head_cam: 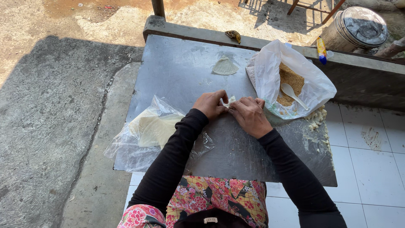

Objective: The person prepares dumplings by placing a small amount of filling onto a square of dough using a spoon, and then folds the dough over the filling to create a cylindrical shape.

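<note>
Seen from above: a grey metal-topped table [185, 76] set against a low concrete ledge. At its middle, left hand [210, 104] and right hand [250, 115] close together, fingers [221, 95] of both pinched on a small folded piece of thin white dough wrapper [230, 101], held just above the table between the two hands. Black sleeves down both forearms, a flowered red and yellow garment below.

Left of the hands, lying on the table's near left part, a clear crinkled plastic bag with a stack of pale square wrappers [152, 130] inside, partly under the left forearm. Right of the hands, just beside the right one, an open white plastic bag of brown crumbly filling [291, 80] with a white plastic spoon [292, 94] resting in it. Farther back, well apart from the hands, a single pale wrapper sheet [225, 66] lying flat. Crumbs of pale dough [316, 119] along the table's right edge.
</note>
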